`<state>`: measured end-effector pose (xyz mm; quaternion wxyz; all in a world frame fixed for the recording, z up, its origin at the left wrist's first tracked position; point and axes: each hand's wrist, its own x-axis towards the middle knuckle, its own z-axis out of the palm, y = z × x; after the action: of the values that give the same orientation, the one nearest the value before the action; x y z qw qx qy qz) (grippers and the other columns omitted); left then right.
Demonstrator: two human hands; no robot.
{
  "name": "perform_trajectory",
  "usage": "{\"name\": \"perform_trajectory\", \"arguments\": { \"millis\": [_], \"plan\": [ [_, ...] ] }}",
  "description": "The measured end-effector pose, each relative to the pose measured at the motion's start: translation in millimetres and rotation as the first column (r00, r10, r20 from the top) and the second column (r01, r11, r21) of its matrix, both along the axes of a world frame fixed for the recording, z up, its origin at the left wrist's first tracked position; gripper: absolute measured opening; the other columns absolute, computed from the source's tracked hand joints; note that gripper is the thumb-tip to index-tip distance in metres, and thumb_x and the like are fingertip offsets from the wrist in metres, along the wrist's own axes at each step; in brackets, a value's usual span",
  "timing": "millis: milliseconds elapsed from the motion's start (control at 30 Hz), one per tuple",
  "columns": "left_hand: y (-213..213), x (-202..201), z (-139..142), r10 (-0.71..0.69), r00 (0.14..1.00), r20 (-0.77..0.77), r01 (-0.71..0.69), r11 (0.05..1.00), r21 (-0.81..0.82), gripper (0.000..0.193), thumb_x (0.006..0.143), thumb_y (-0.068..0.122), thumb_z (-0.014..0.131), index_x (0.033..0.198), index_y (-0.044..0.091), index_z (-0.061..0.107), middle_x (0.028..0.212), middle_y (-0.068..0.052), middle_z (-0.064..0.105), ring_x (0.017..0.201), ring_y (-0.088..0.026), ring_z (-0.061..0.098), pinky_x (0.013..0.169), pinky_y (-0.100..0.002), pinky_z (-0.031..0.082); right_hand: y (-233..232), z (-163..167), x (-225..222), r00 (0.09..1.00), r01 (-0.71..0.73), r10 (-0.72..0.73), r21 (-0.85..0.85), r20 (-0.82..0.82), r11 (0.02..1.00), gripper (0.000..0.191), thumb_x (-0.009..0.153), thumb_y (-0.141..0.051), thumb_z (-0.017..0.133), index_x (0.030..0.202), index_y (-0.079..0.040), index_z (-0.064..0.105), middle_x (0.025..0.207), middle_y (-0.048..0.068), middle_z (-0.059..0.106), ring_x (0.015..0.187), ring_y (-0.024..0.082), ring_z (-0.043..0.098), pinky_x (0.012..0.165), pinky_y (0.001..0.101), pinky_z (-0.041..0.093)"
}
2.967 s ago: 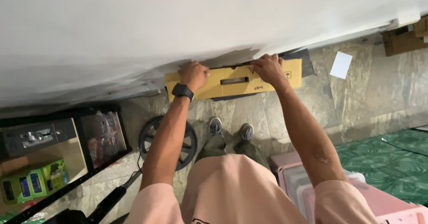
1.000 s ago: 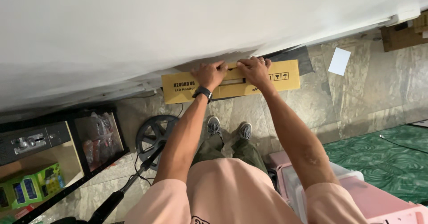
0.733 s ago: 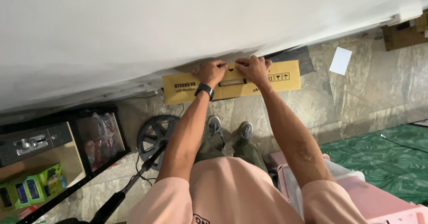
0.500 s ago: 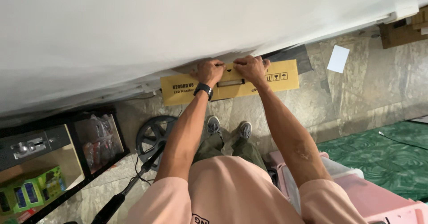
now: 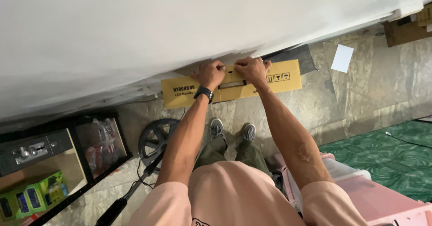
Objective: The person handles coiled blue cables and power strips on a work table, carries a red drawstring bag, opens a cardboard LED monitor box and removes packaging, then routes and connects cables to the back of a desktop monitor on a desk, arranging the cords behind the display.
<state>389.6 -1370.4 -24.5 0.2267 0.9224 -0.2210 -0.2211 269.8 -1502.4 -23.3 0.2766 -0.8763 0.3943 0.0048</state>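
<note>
Your hands are on a long, flat cardboard box point(image 5: 234, 84), yellow-brown with black print and a cut-out handle slot at the middle of its face. It stands on its long edge, its upper edge against or just under the white wall or panel point(image 5: 180, 32) that fills the top of the view; whether it rests on the floor cannot be told from this angle. Your left hand point(image 5: 210, 74), with a black watch point(image 5: 204, 92) at the wrist, has its fingers curled shut over the box's top edge just left of the slot. Your right hand point(image 5: 251, 69) grips the same edge just right of it, fingers likewise folded over the cardboard. By the look of it, the grip is taken and the box itself remains unopened and close to the wall.

The cardboard is matte and stiff, with crisp corners. Below it lies a polished marble-patterned floor point(image 5: 360, 91), with a white sheet of paper point(image 5: 342, 58) on it and your grey shoes point(image 5: 231, 129) near the box. A black spoked wheel point(image 5: 155, 138) sits to your left beside a black shelf unit point(image 5: 58, 158); pink plastic bins point(image 5: 373, 199) and a green patterned mat point(image 5: 396, 149) lie to your right.
</note>
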Motion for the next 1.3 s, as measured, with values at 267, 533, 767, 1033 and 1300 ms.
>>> {"name": "perform_trajectory", "arguments": {
  "millis": [267,533,767,1033,1300],
  "plan": [
    [2.6,2.2,11.2,0.021,0.986,-0.165,-0.027,0.999,-0.034,0.014,0.085,0.043,0.069,0.091,0.032,0.076,0.095,0.005,0.078,0.107,-0.026,0.070,0.105,-0.072,0.029,-6.8,-1.8,2.2,0.999,-0.042,0.042,0.022,-0.010,0.999,0.029,0.086,-0.051,0.067,0.103,-0.032,0.082,0.110,-0.003,0.074,0.115,0.027,0.056,0.105,0.0580,0.017],
    [24.8,-2.7,4.7,-0.197,0.972,0.129,0.223,0.947,-0.232,0.020,0.076,0.033,0.073,0.093,0.025,0.079,0.111,-0.001,0.073,0.120,-0.030,0.056,0.099,-0.074,0.024,-4.3,1.1,-11.5,0.988,-0.136,0.135,0.010,0.082,0.991,0.023,0.081,-0.038,0.066,0.096,-0.028,0.080,0.119,-0.008,0.073,0.121,0.026,0.054,0.107,0.0602,0.015],
    [48.0,-30.6,10.6,-0.488,0.683,0.543,0.669,0.717,-0.197,0.011,0.085,0.023,0.070,0.089,0.017,0.078,0.116,-0.005,0.070,0.119,-0.030,0.058,0.106,-0.064,0.033,-6.7,3.2,-30.3,0.925,-0.083,0.057,0.051,0.376,0.995,0.039,0.077,-0.017,0.060,0.113,-0.019,0.073,0.101,0.007,0.072,0.108,0.022,0.060,0.115,0.0461,0.020],
    [13.7,-61.8,-21.3,-0.654,0.288,0.700,0.682,0.653,0.329,0.016,0.085,0.019,0.063,0.088,0.011,0.076,0.094,-0.009,0.064,0.094,-0.032,0.063,0.101,-0.064,0.043,-14.5,-14.8,-35.0,0.889,-0.090,0.034,0.102,0.456,0.991,0.032,0.076,-0.010,0.059,0.105,-0.012,0.073,0.095,0.006,0.074,0.104,0.023,0.063,0.113,0.0453,0.024],
    [19.0,-49.8,-13.3,-0.671,0.392,0.629,0.725,0.646,0.238,0.008,0.099,0.014,0.059,0.104,0.008,0.061,0.105,-0.016,0.061,0.098,-0.033,0.063,0.076,-0.052,0.052,-0.2,7.0,-72.6,0.835,-0.313,0.390,-0.249,0.387,0.917,0.059,0.067,-0.017,0.073,0.125,-0.013,0.062,0.139,0.019,0.054,0.135,0.043,0.045,0.116,0.0565,0.028]
  ]
}}
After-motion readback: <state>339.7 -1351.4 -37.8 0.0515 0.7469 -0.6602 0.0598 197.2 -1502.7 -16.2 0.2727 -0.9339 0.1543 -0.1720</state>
